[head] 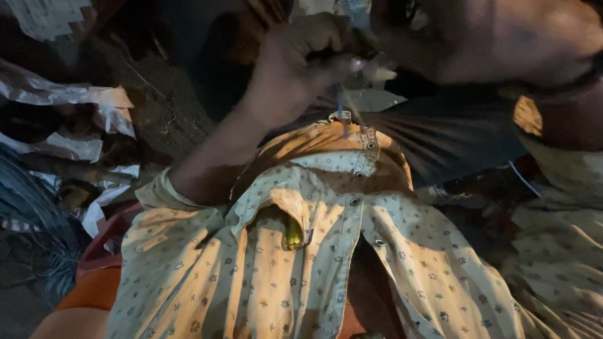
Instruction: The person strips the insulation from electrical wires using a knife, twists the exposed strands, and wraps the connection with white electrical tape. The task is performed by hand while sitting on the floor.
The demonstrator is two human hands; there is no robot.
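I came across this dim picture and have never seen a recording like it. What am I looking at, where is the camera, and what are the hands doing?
There is no machine here: a person wears a camera on the head, and it looks steeply down their own front. That is why the pale flower-printed shirt with snap buttons fills the lower picture. The left hand is raised near the collar, its fingers curled shut around a thin tool; what kind is too dark to tell. The bare right arm crosses the top right, its hand mostly hidden. Dark pleated fabric stretches below the hands. At left lie crumpled paper scraps on dark ground. An orange cloth shows bottom left.
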